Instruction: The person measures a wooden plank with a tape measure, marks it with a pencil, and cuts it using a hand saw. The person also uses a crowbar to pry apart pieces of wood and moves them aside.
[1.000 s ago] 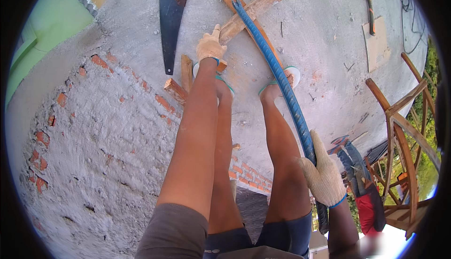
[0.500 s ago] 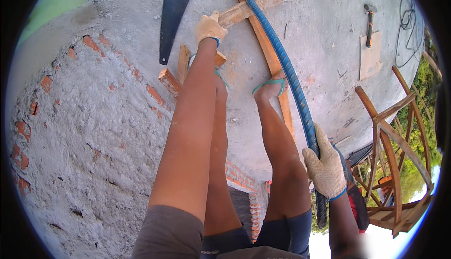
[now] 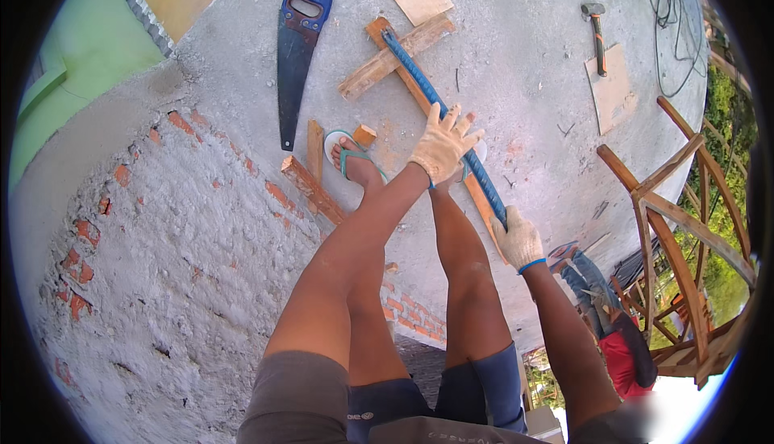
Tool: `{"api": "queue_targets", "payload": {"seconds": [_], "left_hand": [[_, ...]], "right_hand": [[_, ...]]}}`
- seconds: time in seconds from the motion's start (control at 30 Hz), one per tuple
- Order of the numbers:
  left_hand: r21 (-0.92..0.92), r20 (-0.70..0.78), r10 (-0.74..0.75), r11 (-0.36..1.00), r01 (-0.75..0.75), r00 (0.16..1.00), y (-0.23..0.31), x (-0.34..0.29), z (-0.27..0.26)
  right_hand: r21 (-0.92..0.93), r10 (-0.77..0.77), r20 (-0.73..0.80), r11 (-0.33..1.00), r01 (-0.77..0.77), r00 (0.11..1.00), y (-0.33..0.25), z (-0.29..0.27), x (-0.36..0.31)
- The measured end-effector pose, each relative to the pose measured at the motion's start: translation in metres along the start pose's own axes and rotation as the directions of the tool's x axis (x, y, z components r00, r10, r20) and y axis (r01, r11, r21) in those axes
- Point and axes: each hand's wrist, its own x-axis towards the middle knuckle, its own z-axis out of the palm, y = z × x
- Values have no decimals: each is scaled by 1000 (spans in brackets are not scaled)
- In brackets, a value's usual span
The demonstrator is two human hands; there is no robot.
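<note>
Right hand [image 3: 518, 240] gripped the blue pipe [image 3: 435, 105] tight; left hand [image 3: 442, 146] lay spread-fingered on it further up, palm contact hidden.

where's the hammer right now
In the head view the hammer lies on the concrete slab at the upper right, its handle resting on a small flat board, left of the coiled wire.
</note>
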Motion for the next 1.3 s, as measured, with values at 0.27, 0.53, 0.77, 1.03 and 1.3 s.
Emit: {"api": "queue_targets", "payload": {"seconds": [0.27, 0.53, 0.77, 1.03, 1.3], "left_hand": [[209, 185, 21, 976, -60, 982, 14, 24, 44], [193, 123, -30, 981, 6, 992, 24, 72, 71], [259, 124, -62, 965, 28, 990, 20, 66, 101], [455, 115, -264, 871, 186, 958, 2, 96, 159], [294, 345, 108, 931, -217, 932, 111, 69, 97]], "right_hand": [[111, 67, 65, 991, -74, 996, 22, 74, 25], [-73, -91, -148, 994, 81, 985, 92, 75, 87], [42, -87, -160, 995, 94, 983, 105, 138, 112], [236, -78, -312, 959, 157, 947, 126, 235, 234], [508, 47, -156, 860, 39, 987, 159, 178, 54]]}}
